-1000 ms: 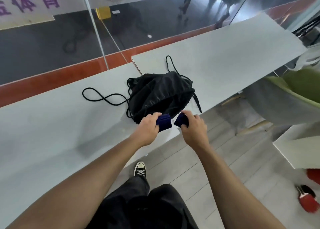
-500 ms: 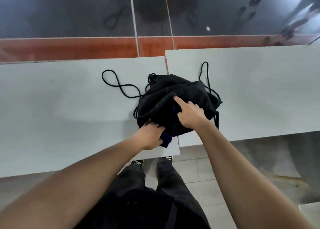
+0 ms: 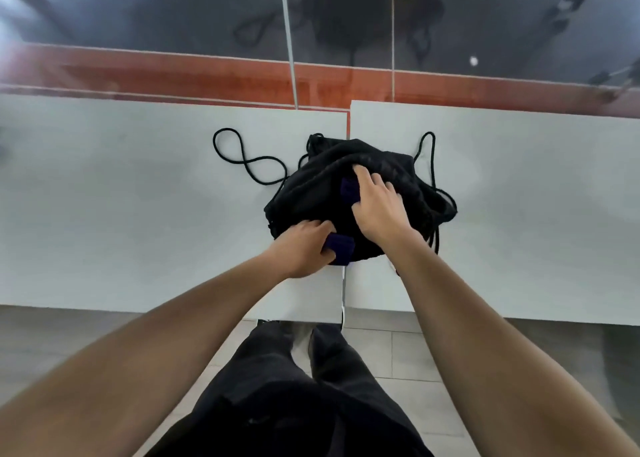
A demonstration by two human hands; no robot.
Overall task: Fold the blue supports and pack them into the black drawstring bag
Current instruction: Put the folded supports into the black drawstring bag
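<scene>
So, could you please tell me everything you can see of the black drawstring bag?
The black drawstring bag is a soft, crumpled dark fabric sack lying slumped across the seam between two white tables. Thin black cords trail from it: one loops in a figure eight on the left, another arches up on the right. The right hand rests on top, holding a blue support against it; the left hand holds another blue support at its near edge.

Desk left half: lay bare.
Cord loop: sprawled left of the black bag.
Desk right half: bare.
</scene>
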